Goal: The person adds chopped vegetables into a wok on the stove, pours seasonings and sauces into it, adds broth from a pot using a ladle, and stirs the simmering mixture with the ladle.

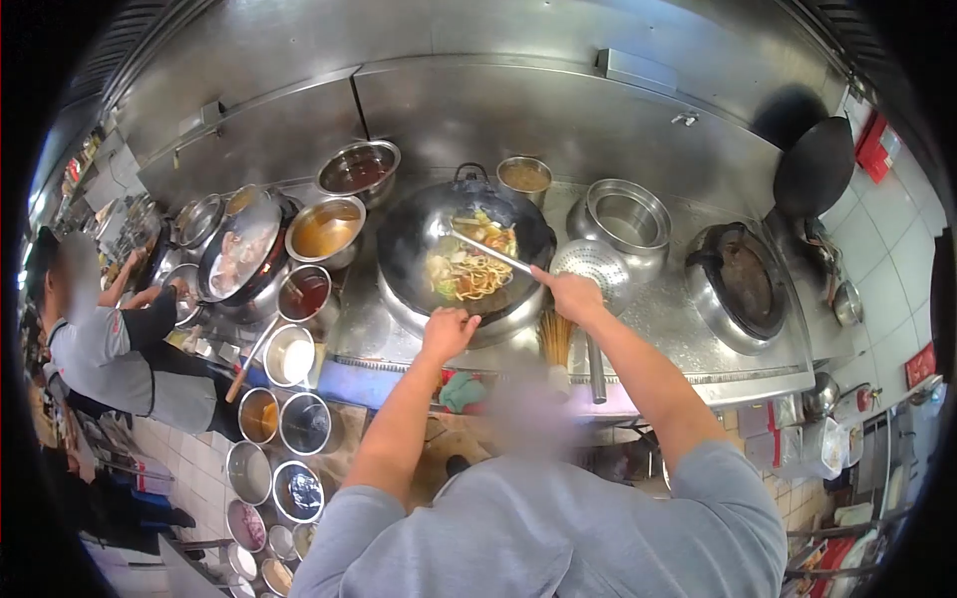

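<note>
two hands at one wok (402, 239): left hand (451, 333) curled at the near rim, grip unclear; noodles (481, 279) inside; right hand (575, 297) closed around a long metal utensil (493, 253); past the strainer (601, 263), bare desk (660, 324).

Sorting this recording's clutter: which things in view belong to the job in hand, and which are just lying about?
In use:
Wok, left hand at its near rim
Noodles in it
Ladle, held by the right hand

Apparently idle now:
Perforated strainer
Bamboo brush
Green cloth
</note>
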`<state>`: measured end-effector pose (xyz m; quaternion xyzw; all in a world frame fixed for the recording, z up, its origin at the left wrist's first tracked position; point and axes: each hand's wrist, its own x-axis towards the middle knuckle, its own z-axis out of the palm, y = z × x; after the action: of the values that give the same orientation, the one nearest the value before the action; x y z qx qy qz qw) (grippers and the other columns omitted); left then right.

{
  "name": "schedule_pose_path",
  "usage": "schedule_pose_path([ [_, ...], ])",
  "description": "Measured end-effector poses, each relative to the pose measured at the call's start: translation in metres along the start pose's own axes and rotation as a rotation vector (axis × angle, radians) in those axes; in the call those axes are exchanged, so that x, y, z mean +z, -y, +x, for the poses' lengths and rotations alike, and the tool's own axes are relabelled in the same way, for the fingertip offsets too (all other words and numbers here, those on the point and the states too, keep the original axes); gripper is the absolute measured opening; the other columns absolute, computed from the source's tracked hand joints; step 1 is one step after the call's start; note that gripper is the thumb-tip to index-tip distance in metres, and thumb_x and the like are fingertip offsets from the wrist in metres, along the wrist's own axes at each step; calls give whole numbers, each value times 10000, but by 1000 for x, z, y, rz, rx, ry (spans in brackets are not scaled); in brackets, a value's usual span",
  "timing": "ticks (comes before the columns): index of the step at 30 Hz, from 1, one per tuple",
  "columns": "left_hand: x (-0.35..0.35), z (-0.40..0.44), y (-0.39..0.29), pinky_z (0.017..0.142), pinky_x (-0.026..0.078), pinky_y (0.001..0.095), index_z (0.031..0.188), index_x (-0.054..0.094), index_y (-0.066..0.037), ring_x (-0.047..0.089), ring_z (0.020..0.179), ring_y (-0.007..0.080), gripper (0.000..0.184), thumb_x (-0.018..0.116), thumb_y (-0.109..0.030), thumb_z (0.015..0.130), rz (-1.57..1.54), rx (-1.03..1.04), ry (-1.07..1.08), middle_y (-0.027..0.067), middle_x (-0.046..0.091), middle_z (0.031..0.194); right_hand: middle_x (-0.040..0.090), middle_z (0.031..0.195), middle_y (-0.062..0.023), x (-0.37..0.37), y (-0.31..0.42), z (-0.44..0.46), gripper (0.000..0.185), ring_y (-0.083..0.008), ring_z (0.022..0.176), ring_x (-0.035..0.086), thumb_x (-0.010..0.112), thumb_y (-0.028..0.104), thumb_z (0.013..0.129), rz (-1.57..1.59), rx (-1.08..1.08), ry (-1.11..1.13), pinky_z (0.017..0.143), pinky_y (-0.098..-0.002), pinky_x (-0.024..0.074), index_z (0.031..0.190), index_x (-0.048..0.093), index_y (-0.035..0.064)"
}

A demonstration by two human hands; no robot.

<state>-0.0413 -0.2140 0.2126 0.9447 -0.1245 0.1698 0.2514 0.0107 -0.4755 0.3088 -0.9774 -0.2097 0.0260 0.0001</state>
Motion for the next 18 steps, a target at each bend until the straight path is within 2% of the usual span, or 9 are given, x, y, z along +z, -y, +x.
schedule_pose_path([
  [4,-2,-3,-1,694,451,419,630,575,-39,549,716,332,344,649,-323,810,-51,4,-83,108,590,665,638,906,-159,35,-3,3,699,-335,819,645,519,68,792,9,58,-56,696,-441,525,1423,315,290],
  [6,-2,-4,-4,790,455,395,631,590,-56,576,711,293,323,680,-329,778,-35,-32,-119,100,598,673,631,936,-192,61,3,-24,682,-357,823,637,505,63,806,146,194,-31,710,-444,518,1439,284,189],
  [8,-2,-3,-5,798,455,394,626,589,-57,576,701,287,321,691,-329,763,-26,-54,-138,94,593,665,627,958,-215,64,19,-61,635,-375,835,628,512,88,828,263,259,32,744,-457,501,1425,298,116],
  [9,-2,-4,-4,806,456,393,621,588,-59,576,692,281,320,702,-330,748,-7,-59,-136,88,589,658,627,958,-215,76,22,-77,635,-375,835,628,512,88,828,260,250,41,744,-457,501,1425,298,116],
  [11,1,-3,2,803,457,389,617,587,-59,576,693,280,320,702,-329,746,-8,-56,-134,86,586,655,627,1002,-227,86,20,-103,596,-386,886,620,544,120,840,676,137,-183,796,-451,487,1400,342,96],
  [12,4,-3,5,799,459,386,614,587,-60,576,694,279,320,703,-328,744,-9,-38,-128,84,583,652,627,1002,-227,83,15,-110,596,-386,886,620,544,120,840,686,143,-176,796,-451,487,1400,342,96],
  [14,2,-7,0,770,462,378,607,586,-58,569,702,282,328,705,-332,742,-2,-38,-99,88,583,654,621,1066,-224,34,13,-138,582,-356,948,622,591,117,831,950,305,54,835,-420,481,1374,384,81],
  [16,0,-5,1,713,459,401,579,562,-46,557,669,304,369,704,-341,750,-17,-4,-180,111,577,650,632,1078,-211,4,-15,-170,571,-314,957,640,604,65,813,649,37,-157,833,-367,488,1356,428,99],
  [18,-2,-7,1,698,455,412,583,564,-44,553,684,311,364,700,-334,754,-21,-13,-164,115,569,649,655,1031,-200,-64,-32,-203,557,-296,918,657,622,48,786,675,167,-22,817,-349,496,1322,484,116],
])
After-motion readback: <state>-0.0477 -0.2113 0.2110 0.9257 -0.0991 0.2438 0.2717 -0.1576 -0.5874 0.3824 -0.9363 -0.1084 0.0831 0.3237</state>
